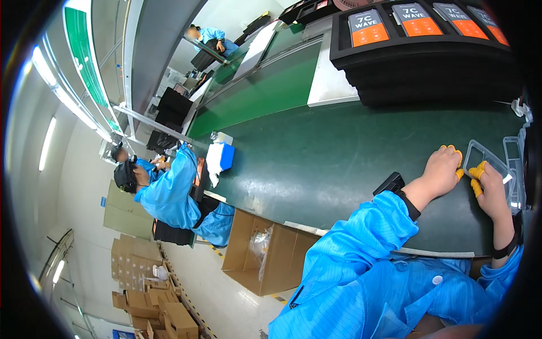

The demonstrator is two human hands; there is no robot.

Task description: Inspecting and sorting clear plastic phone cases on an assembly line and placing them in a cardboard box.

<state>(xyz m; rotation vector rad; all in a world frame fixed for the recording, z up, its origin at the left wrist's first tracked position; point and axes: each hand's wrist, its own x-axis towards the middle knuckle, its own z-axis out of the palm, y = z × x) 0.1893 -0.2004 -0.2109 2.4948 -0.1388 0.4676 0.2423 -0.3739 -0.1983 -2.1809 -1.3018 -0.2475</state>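
Yellow finger cots cover the fingertips of both my hands. My left hand (440, 172) is over the green bench top with its fingers curled, and its thumb tip is at the left edge of a clear plastic case (484, 148). Whether a small thing sits in those fingers is hidden. My right hand (492, 195) grips the near part of the case between thumb and fingers. More clear plastic cases (515, 155) lie just right of it, at the bench's right end. Black bands circle both my wrists, and the left one carries a dark block (389, 183).
Stacked black trays (418, 76) holding grey-and-orange boxes (368, 28) stand at the far right. A blue box (227, 156) with white tissue sits at the bench's left. Co-workers in blue (169, 195) sit farther left. An open cardboard box (276, 248) stands on the floor below.
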